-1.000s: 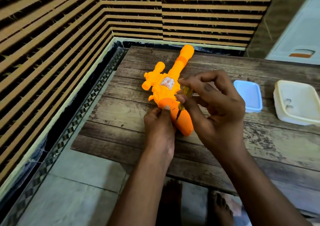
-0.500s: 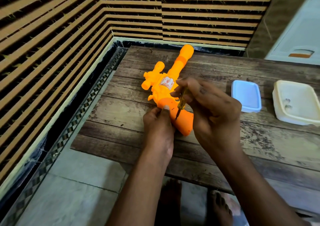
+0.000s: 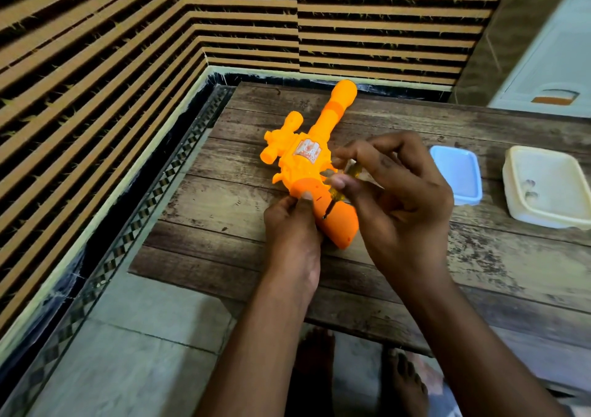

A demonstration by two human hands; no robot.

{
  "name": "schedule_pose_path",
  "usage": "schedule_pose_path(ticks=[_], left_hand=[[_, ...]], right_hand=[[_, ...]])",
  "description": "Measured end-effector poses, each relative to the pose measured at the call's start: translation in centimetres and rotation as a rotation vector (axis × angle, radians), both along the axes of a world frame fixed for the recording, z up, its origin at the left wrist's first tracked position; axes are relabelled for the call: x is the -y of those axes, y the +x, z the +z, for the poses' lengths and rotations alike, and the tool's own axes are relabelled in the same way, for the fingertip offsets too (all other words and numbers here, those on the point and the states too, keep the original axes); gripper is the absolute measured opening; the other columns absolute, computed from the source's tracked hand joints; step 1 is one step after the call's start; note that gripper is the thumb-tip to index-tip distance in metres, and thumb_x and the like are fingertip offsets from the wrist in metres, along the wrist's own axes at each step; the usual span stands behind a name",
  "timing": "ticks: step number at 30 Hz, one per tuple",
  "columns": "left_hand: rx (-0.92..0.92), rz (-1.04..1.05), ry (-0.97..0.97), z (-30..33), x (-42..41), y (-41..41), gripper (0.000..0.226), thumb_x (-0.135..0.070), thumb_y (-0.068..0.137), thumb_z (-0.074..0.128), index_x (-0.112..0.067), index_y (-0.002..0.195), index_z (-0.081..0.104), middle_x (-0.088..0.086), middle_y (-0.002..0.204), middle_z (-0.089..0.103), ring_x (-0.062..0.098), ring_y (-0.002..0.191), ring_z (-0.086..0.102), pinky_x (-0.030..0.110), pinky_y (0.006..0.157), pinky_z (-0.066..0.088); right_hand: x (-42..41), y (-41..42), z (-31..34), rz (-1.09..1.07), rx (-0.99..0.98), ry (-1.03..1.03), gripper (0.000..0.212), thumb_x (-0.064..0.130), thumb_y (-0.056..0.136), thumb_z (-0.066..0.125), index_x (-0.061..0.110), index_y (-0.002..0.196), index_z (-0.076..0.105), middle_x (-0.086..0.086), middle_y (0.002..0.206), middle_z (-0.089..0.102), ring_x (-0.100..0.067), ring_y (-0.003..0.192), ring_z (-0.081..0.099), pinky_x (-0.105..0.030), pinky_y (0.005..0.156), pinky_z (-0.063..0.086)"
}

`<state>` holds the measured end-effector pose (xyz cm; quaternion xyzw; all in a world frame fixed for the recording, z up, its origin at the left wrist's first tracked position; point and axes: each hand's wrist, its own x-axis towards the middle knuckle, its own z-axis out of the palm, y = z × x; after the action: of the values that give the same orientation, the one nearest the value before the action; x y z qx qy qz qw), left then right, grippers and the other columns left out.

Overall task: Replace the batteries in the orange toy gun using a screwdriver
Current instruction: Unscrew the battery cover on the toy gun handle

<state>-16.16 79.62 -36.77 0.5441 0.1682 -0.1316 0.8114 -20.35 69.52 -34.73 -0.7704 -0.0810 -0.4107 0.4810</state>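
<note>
The orange toy gun [image 3: 307,164] lies on the wooden table [image 3: 224,212], barrel pointing away from me. My left hand [image 3: 292,221] grips its handle from the near left, thumb pressed on top. My right hand [image 3: 393,199] pinches a small screwdriver [image 3: 339,189] with a yellow see-through handle between thumb and fingers. The metal tip touches the orange handle near its middle. Part of the gun's grip is hidden behind both hands.
A light blue lid [image 3: 457,173] lies on the table right of my right hand. A cream plastic box [image 3: 550,189] with two small items inside stands farther right. A striped wall runs along the left and back. My bare feet show below the table's front edge.
My right hand has turned the screwdriver between its fingers, and the fingers have spread again. The gun and my left hand have stayed where they were.
</note>
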Motion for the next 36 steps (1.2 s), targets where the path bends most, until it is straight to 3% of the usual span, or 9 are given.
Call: schedule_pose_path(ticks=[6, 11, 17, 21, 26, 31, 33, 36], left_hand=[[-0.028, 0.031, -0.021, -0.07, 0.14, 0.16, 0.019, -0.004, 0.106, 0.049, -0.002, 0.108, 0.068, 0.021, 0.108, 0.071, 0.031, 0.099, 0.067, 0.056, 0.101, 0.054], [-0.025, 0.031, -0.029, 0.02, 0.14, 0.10, 0.021, -0.004, 0.106, 0.049, -0.001, 0.113, 0.069, 0.020, 0.110, 0.072, 0.031, 0.100, 0.068, 0.053, 0.098, 0.054], [-0.019, 0.023, -0.024, -0.08, 0.12, 0.08, 0.020, -0.004, 0.106, 0.049, -0.003, 0.108, 0.069, 0.019, 0.107, 0.072, 0.030, 0.098, 0.068, 0.050, 0.096, 0.055], [0.002, 0.012, -0.011, -0.05, 0.08, 0.00, 0.023, -0.004, 0.106, 0.049, -0.006, 0.102, 0.071, 0.018, 0.105, 0.073, 0.030, 0.098, 0.068, 0.052, 0.096, 0.055], [-0.009, 0.018, -0.014, -0.13, 0.05, 0.10, 0.024, -0.004, 0.106, 0.049, -0.008, 0.096, 0.070, 0.017, 0.104, 0.073, 0.030, 0.099, 0.068, 0.050, 0.096, 0.055], [0.001, 0.011, 0.002, -0.03, 0.10, 0.01, 0.025, -0.004, 0.106, 0.049, -0.008, 0.095, 0.071, 0.014, 0.098, 0.073, 0.029, 0.095, 0.068, 0.049, 0.093, 0.056], [-0.002, 0.020, -0.013, 0.13, 0.19, 0.02, 0.023, -0.003, 0.106, 0.048, -0.007, 0.098, 0.069, 0.018, 0.104, 0.072, 0.030, 0.099, 0.067, 0.053, 0.099, 0.054], [-0.019, 0.034, -0.028, 0.30, 0.25, 0.03, 0.021, -0.003, 0.106, 0.048, -0.005, 0.103, 0.069, 0.021, 0.112, 0.072, 0.029, 0.101, 0.068, 0.054, 0.102, 0.053]], right_hand=[[0.10, -0.20, -0.08, 0.044, -0.047, 0.031, 0.023, -0.006, 0.101, 0.062, 0.000, 0.120, 0.074, -0.008, 0.108, 0.075, -0.020, 0.106, 0.074, -0.049, 0.085, 0.061], [-0.15, 0.25, -0.21, 0.004, 0.009, 0.062, 0.022, -0.005, 0.095, 0.071, 0.002, 0.116, 0.075, -0.017, 0.101, 0.064, -0.035, 0.097, 0.073, -0.051, 0.075, 0.058], [0.01, -0.20, -0.07, 0.059, -0.042, 0.023, 0.022, -0.006, 0.100, 0.061, -0.002, 0.118, 0.074, -0.010, 0.110, 0.073, -0.018, 0.108, 0.072, -0.048, 0.086, 0.060], [-0.28, 0.15, -0.08, 0.031, 0.022, 0.034, 0.022, -0.001, 0.097, 0.070, 0.006, 0.118, 0.074, -0.016, 0.105, 0.065, -0.034, 0.098, 0.072, -0.051, 0.074, 0.058], [0.05, 0.09, -0.32, 0.051, -0.035, 0.043, 0.024, -0.007, 0.100, 0.061, -0.002, 0.119, 0.075, -0.011, 0.109, 0.073, -0.025, 0.103, 0.075, -0.050, 0.081, 0.061], [-0.20, 0.24, -0.55, 0.011, 0.034, 0.059, 0.017, -0.006, 0.096, 0.071, -0.005, 0.112, 0.075, -0.018, 0.104, 0.062, -0.035, 0.097, 0.073, -0.051, 0.075, 0.058], [-0.13, 0.25, -0.75, -0.007, 0.022, 0.097, 0.022, -0.005, 0.097, 0.068, 0.000, 0.118, 0.074, -0.014, 0.103, 0.065, -0.034, 0.095, 0.075, -0.053, 0.074, 0.058], [-0.37, 0.04, -0.58, 0.044, -0.026, 0.199, 0.031, -0.008, 0.100, 0.059, 0.009, 0.123, 0.071, 0.002, 0.110, 0.072, -0.027, 0.106, 0.076, -0.052, 0.083, 0.061]])
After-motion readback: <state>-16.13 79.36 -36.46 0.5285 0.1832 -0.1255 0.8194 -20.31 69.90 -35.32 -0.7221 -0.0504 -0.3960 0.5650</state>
